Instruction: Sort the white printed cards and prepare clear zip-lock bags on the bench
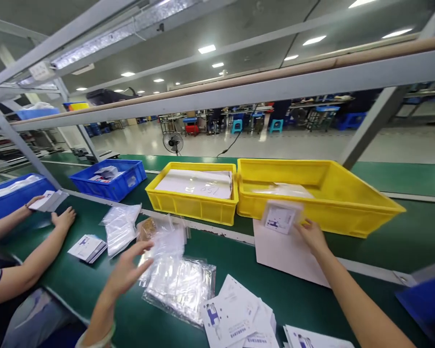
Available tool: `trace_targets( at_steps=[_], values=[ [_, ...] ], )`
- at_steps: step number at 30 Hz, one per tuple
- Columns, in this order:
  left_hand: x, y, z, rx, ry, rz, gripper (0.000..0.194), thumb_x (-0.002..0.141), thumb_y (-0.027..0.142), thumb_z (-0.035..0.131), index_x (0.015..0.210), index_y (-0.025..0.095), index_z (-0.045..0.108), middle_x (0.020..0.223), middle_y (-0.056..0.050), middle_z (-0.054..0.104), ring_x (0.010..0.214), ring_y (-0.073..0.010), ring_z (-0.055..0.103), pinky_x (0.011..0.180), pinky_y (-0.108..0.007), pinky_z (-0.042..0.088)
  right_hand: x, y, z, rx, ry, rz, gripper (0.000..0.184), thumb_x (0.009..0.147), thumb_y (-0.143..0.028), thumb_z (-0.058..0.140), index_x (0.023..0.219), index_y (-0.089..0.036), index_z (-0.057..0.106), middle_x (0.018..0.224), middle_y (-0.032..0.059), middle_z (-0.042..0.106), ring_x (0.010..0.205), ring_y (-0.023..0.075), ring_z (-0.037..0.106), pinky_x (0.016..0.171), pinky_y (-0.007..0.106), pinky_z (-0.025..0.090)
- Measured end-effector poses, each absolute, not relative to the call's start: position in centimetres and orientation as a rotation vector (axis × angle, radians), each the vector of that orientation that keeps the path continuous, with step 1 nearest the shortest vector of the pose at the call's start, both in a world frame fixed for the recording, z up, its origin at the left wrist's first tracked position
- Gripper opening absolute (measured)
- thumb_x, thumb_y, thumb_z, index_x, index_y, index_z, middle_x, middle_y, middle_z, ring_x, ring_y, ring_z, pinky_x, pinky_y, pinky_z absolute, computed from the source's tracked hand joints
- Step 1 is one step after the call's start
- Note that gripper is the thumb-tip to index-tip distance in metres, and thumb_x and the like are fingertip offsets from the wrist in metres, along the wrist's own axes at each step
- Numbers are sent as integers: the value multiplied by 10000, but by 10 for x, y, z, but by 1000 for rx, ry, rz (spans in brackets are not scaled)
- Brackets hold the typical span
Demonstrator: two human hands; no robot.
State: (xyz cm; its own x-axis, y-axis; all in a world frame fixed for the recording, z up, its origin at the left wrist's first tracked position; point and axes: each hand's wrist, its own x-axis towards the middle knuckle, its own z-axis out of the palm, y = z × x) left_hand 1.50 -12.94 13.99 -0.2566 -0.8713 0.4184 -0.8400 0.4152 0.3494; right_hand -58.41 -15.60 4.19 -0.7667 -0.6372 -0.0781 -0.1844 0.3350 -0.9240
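Note:
My right hand [311, 236] pinches the edge of a clear-bagged printed booklet [280, 218], slightly blurred, just in front of the right yellow bin [348, 217]. Below it lies a plain pale sheet of cardboard [282, 256]. Fingers apart and holding nothing, my left hand [126, 273] hovers beside clear plastic bags [181, 290] heaped on the green bench. Another bunch of bags [165, 241] lies just past its fingertips, with something brown under it. Loose white printed booklets [235, 314] are fanned out between my hands, and a second pile [311, 338] is cut off at the bottom edge.
A yellow bin [192, 208] holds a white sheet with handwriting. Blue bins [125, 186] stand further left. A co-worker's hands [63, 220] are at the left, one holding a booklet stack [49, 200]. A shelf rail [217, 96] crosses above the bench.

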Motion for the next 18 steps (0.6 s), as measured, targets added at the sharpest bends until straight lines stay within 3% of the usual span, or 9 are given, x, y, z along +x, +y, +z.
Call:
trace_targets(
  at_steps=[3,6,9,11,14,16,18],
  values=[
    [-19,-166,101,1431,-2172,-41,457,791,394,676,1204,199,651,1255,-124,664,1190,-311,598,995,-490,513,-578,-137,45,-763,2247,-1398,482,897,-312,627,1332,-154,492,1384,155,529,1263,300,513,1052,507,412],
    [-30,-212,76,1505,-2085,65,457,753,274,652,1190,142,653,1335,-206,595,1302,-415,480,1078,-632,365,-564,-117,53,-868,2215,-1389,472,819,-406,575,1212,-144,564,1350,200,570,1248,326,529,1024,447,422],
    [-23,-245,76,1495,-2045,100,244,828,225,540,1000,194,710,1211,-146,681,1204,-341,576,1050,-548,423,-549,-100,68,-904,2169,-1353,575,649,-560,540,1071,-177,617,1250,190,643,1163,359,582,931,435,470],
    [-13,-262,89,1489,-1973,128,321,926,243,384,978,199,698,1119,-125,712,1093,-284,637,963,-473,496,-542,-90,79,-887,2170,-1328,664,532,-634,535,1015,-191,640,1204,172,668,1132,374,591,910,446,478],
    [-3,-283,112,1481,-1860,193,492,991,284,186,1115,154,644,1201,-165,666,1135,-281,609,952,-476,491,-536,-76,91,-862,2200,-1297,704,441,-663,526,954,-201,663,1154,161,691,1125,382,587,926,453,466],
    [-6,-290,116,1433,-1914,205,435,980,383,299,1116,161,647,1247,-156,648,1195,-290,572,1014,-481,450,-532,-69,92,-865,2213,-1272,686,432,-660,524,929,-210,670,1127,159,702,1114,384,594,921,457,463],
    [-16,-290,107,1362,-2045,184,372,871,478,542,1074,195,673,1231,-124,667,1193,-297,574,1021,-456,451,-528,-62,88,-887,2197,-1247,644,442,-652,542,907,-229,682,1115,153,713,1097,381,608,891,456,477]
  ],
)
